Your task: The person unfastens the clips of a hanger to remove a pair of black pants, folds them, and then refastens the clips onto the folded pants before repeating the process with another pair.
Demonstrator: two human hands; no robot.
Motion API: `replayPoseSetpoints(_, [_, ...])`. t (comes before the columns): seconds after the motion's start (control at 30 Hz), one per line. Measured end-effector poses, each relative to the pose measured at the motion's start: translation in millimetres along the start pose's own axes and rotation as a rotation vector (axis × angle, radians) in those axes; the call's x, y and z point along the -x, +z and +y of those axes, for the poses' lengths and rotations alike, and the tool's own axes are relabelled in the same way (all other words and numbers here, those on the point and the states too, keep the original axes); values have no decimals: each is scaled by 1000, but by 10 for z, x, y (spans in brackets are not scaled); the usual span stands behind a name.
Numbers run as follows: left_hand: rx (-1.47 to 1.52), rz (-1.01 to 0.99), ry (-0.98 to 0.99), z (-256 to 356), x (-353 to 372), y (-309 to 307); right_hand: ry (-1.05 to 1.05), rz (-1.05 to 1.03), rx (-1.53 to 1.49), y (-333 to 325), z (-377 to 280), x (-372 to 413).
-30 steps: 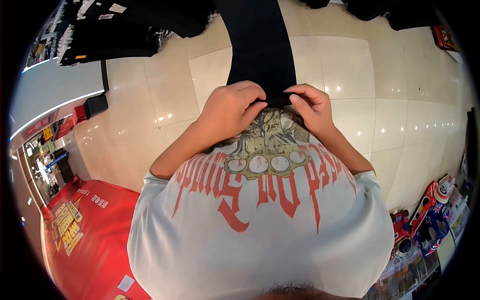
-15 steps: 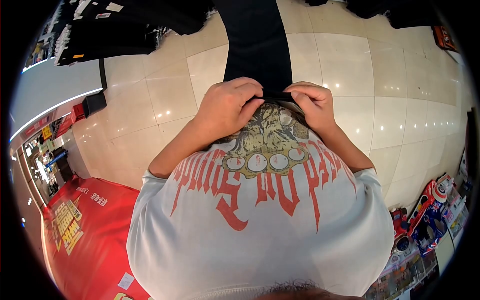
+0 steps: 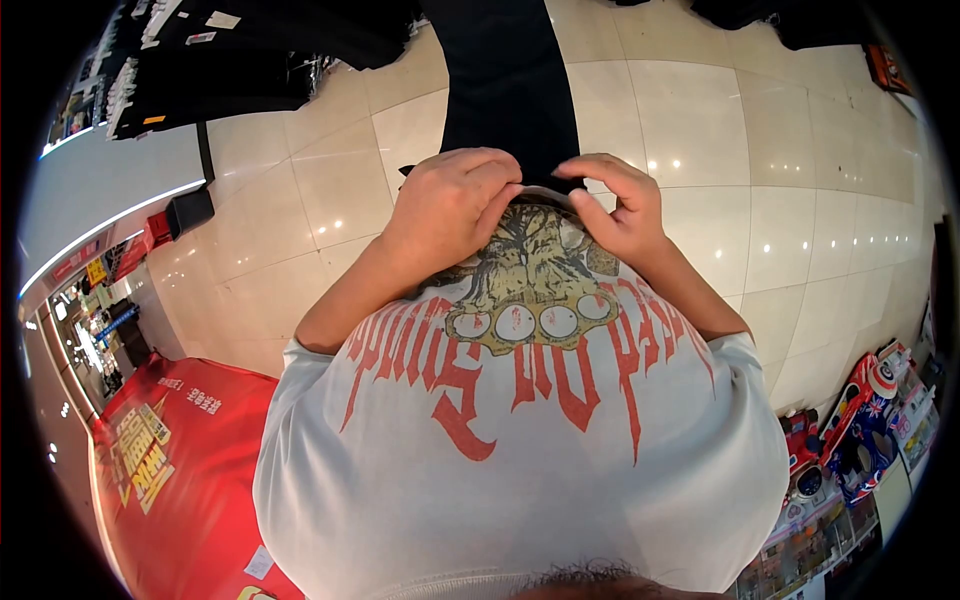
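Count from my remote view: two hands, one black cloth [image 3: 505,90], one white T-shirt [image 3: 520,440], one red floor mat [image 3: 170,450]. The boxed toys [image 3: 860,430] at 4 o'clock are too crowded for me to number. The cloth is one long, plain, dark panel. It runs from the centre of the frame straight to 12 o'clock, over the cream tiled floor [image 3: 800,150], with no print or label that I can see. Its near edge lies at the chest, just above the shirt's gold graphic and red lettering. The left hand [image 3: 450,210] is curled closed, with its fingers folded over that edge at the 11 o'clock side of centre. The right hand [image 3: 622,205] pinches the same edge between thumb and forefinger at the 1 o'clock side. The two hands sit close together, and I cannot tell whether they touch. More dark garments [image 3: 260,50] hang at 11 o'clock, and the mat lies at 8 o'clock.
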State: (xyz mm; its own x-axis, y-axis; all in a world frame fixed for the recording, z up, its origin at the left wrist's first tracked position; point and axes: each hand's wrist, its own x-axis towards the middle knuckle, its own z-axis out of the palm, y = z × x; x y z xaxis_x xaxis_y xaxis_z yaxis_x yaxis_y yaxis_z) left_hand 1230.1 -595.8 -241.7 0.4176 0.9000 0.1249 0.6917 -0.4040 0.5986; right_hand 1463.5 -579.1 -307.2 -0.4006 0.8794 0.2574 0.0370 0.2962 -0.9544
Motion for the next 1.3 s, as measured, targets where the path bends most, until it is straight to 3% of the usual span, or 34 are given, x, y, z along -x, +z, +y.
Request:
replayPoseSetpoints(0.2, [-72,16,35,-1,-14,-5,-298,-47,325,95,-24,-120])
replayPoseSetpoints(0.4, [-137,18,67,19,22,-5,-375,-61,450,154,-72,-231])
replayPoseSetpoints(0.9, [-84,72,95,-31,143,51,-327,-190,518,190,-104,-213])
replayPoseSetpoints(1.3, [-67,131,111,-97,233,70,-334,-93,487,187,-159,-151])
